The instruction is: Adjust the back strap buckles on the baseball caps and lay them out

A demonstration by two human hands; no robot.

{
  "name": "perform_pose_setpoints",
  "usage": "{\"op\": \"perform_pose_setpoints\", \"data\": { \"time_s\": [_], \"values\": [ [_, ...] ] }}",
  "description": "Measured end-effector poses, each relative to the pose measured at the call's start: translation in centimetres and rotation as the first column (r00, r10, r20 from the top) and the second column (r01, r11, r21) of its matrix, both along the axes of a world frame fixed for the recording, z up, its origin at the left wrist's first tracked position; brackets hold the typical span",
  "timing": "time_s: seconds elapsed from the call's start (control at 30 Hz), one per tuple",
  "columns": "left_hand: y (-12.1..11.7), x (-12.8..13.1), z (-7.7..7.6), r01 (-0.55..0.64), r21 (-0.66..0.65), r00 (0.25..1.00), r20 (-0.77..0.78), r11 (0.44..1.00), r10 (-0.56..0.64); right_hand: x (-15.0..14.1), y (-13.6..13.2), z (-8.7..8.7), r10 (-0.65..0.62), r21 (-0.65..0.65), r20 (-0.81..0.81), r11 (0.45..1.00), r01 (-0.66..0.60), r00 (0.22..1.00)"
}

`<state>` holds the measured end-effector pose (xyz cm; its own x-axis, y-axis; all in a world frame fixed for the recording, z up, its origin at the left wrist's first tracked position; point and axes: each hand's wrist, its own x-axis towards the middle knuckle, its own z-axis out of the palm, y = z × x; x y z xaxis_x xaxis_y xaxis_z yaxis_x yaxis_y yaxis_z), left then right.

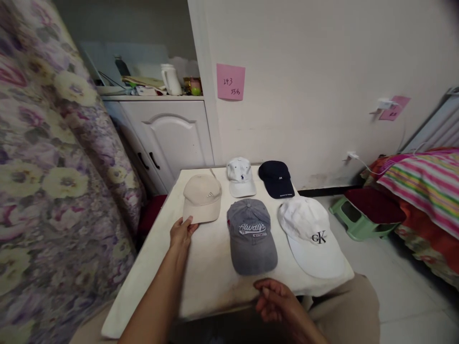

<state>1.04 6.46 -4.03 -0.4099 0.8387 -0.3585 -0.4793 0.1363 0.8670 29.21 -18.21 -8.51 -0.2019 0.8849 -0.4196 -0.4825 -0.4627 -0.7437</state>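
My left hand point(183, 233) pinches the brim of a beige baseball cap point(201, 191) between thumb and fingers, at the left of the table. My right hand point(274, 300) hangs by the table's front edge, loosely curled with its fingers a little apart and nothing seen in it. Just beyond it lies a grey baseball cap point(253, 251) with white lettering. To the right rests a white cap point(313, 253) with black letters. In the back row are a smaller white cap point(241, 177) with a dark emblem and a navy cap point(277, 179).
The caps lie on a cream-covered table point(204, 267) against a wall. A floral curtain point(71, 191) hangs at the left beside a white cabinet point(175, 138) with a white jug point(171, 79) on top. A green stool point(353, 220) and a striped bed cover point(426, 181) are at the right.
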Motion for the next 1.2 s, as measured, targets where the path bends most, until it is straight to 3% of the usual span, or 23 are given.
{"op": "perform_pose_setpoints", "data": {
  "time_s": [0.43,0.63,0.83,1.0,1.2],
  "values": [
    [-1.7,0.5,0.8,-0.035,0.013,0.999,0.001,0.999,0.035,1.6,-1.2,3.1,-0.256,-0.122,-0.228,0.965,0.233,0.94],
    [-7.0,2.0,0.4,0.03,0.077,0.999,0.015,0.997,-0.032,1.4,-0.7,2.9,-0.304,-0.158,-0.32,0.951,0.266,0.897],
    [-12.2,4.9,-0.2,0.198,0.066,0.979,0.036,0.978,-0.2,0.6,0.5,2.6,-0.391,-0.198,-0.325,0.919,0.342,0.861],
    [-14.2,7.6,-0.6,0.334,0.046,0.937,0.089,0.941,-0.337,-0.1,1.8,2.3,-0.468,-0.268,-0.313,0.878,0.396,0.826],
    [-14.8,8.5,-0.8,0.363,0.044,0.922,0.131,0.931,-0.365,-0.9,3.3,1.8,-0.482,-0.381,-0.316,0.854,0.356,0.817]
  ]
}}
